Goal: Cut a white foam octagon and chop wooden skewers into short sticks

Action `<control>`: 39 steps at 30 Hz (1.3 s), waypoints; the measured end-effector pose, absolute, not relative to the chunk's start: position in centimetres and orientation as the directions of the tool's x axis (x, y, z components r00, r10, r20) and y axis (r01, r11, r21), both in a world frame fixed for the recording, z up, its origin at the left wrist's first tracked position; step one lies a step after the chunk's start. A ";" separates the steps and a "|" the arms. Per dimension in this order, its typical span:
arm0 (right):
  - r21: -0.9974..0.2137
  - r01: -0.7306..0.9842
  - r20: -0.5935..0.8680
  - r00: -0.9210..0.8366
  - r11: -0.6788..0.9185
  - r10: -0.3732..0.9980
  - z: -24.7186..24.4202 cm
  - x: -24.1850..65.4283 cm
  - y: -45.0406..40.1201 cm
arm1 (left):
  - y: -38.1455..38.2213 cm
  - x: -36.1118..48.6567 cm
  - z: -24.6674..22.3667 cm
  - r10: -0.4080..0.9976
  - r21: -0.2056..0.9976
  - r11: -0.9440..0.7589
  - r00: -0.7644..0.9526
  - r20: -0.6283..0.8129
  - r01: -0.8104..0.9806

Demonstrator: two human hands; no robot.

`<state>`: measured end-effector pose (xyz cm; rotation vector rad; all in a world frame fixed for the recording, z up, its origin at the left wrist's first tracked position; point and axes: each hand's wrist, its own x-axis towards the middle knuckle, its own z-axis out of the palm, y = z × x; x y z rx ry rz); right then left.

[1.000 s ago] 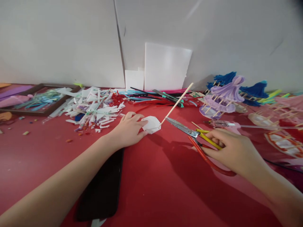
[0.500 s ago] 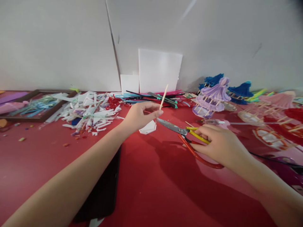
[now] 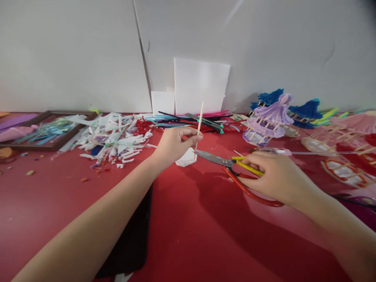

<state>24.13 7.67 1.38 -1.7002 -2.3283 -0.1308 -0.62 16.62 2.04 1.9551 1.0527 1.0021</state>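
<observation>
Between thumb and fingers, my left hand (image 3: 178, 145) pinches a thin wooden stick (image 3: 200, 117), which stands nearly upright. The stick's lower end reaches down in front of a small white polygonal piece (image 3: 186, 157) on the table. My right hand (image 3: 274, 174) grips scissors (image 3: 216, 158) with handles wrapped in yellow and red. Their blades point left, almost closed, with the tips at the stick just below my left fingers. Whether the blades press on the stick I cannot tell.
A heap of white scraps (image 3: 114, 139) lies left, beside a brown frame (image 3: 55, 143) with bluish strips. Coloured pipe cleaners (image 3: 176, 120) lie at the back. Small pavilion models, one lilac (image 3: 270, 119), stand right. A black flat device (image 3: 132, 235) lies under my left forearm.
The stick has tipped to a more upright position in my left hand. The scissors stay at it, with little change. The whole view has shifted slightly.
</observation>
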 end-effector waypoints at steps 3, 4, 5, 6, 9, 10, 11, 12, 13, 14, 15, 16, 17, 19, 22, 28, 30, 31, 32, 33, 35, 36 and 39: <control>-0.071 0.949 0.285 -0.275 0.306 0.918 1.3 24.2 7.7 | 16.6 -0.5 2.0 0.871 0.829 -0.446 0.377 0.315 0.339; -0.068 0.949 0.289 -0.275 0.307 0.917 1.2 24.2 7.7 | 16.6 -0.4 2.0 0.870 0.828 -0.448 0.379 0.316 0.338; -0.067 0.949 0.294 -0.275 0.307 0.915 1.2 24.2 7.7 | 16.5 -0.4 2.0 0.869 0.826 -0.450 0.379 0.318 0.340; -0.066 0.949 0.298 -0.276 0.308 0.914 1.2 24.2 7.7 | 16.5 -0.4 2.0 0.868 0.823 -0.453 0.378 0.321 0.342; -0.071 0.950 0.312 -0.268 0.304 0.911 1.3 24.1 7.7 | 16.6 -0.5 2.0 0.869 0.813 -0.461 0.370 0.330 0.357; -0.074 0.950 0.316 -0.265 0.302 0.911 1.3 24.1 7.7 | 16.6 -0.5 2.0 0.869 0.811 -0.461 0.370 0.330 0.360; -0.076 0.951 0.316 -0.262 0.300 0.912 1.3 24.1 7.7 | 16.6 -0.5 2.0 0.869 0.810 -0.461 0.371 0.329 0.362; -0.077 0.951 0.313 -0.261 0.298 0.913 1.3 24.1 7.7 | 16.6 -0.5 1.9 0.867 0.809 -0.462 0.374 0.328 0.363; -0.077 0.952 0.310 -0.258 0.295 0.915 1.4 24.1 7.7 | 16.7 -0.5 1.9 0.865 0.807 -0.465 0.379 0.329 0.363; -0.076 0.953 0.307 -0.256 0.292 0.916 1.4 24.1 7.7 | 16.7 -0.5 1.9 0.863 0.804 -0.471 0.382 0.332 0.364; -0.077 0.954 0.303 -0.254 0.290 0.918 1.4 24.1 7.7 | 16.7 -0.5 1.8 0.859 0.799 -0.477 0.384 0.338 0.365; -0.078 0.954 0.299 -0.253 0.288 0.920 1.5 24.1 7.7 | 16.7 -0.5 1.8 0.856 0.795 -0.484 0.387 0.344 0.365; -0.078 0.955 0.295 -0.253 0.287 0.922 1.5 24.1 7.7 | 16.8 -0.5 1.8 0.853 0.791 -0.491 0.387 0.351 0.365; -0.077 0.955 0.287 -0.255 0.288 0.923 1.6 24.1 7.7 | 16.8 -0.5 1.7 0.848 0.780 -0.502 0.387 0.361 0.374; -0.077 0.956 0.287 -0.252 0.285 0.924 1.7 24.1 7.7 | 16.8 -0.5 1.7 0.847 0.765 -0.511 0.383 0.370 0.392; -0.092 0.953 0.288 -0.252 0.289 0.924 1.5 24.2 7.8 | 16.8 -0.6 1.6 0.847 0.764 -0.511 0.381 0.370 0.394; -0.094 0.953 0.283 -0.253 0.289 0.925 1.5 24.2 7.9 | 16.8 -0.5 1.7 0.850 0.769 -0.505 0.378 0.366 0.392; -0.094 0.953 0.284 -0.253 0.289 0.925 1.5 24.2 7.9 | 16.8 -0.5 1.7 0.851 0.771 -0.503 0.378 0.364 0.390; -0.092 0.953 0.285 -0.254 0.290 0.924 1.5 24.2 7.9 | 16.8 -0.5 1.7 0.852 0.774 -0.500 0.377 0.362 0.387; -0.091 0.953 0.287 -0.254 0.290 0.924 1.5 24.2 7.9 | 16.8 -0.5 1.7 0.853 0.777 -0.498 0.377 0.360 0.384; -0.092 0.952 0.288 -0.254 0.291 0.923 1.5 24.2 7.9 | 16.7 -0.5 1.8 0.855 0.783 -0.494 0.375 0.359 0.377; -0.095 0.951 0.288 -0.257 0.295 0.922 1.5 24.2 7.9 | 16.7 -0.5 1.8 0.855 0.786 -0.493 0.375 0.359 0.373; -0.097 0.945 0.296 -0.272 0.312 0.915 1.5 24.3 7.8 | 16.6 -0.4 1.7 0.858 0.792 -0.486 0.374 0.353 0.368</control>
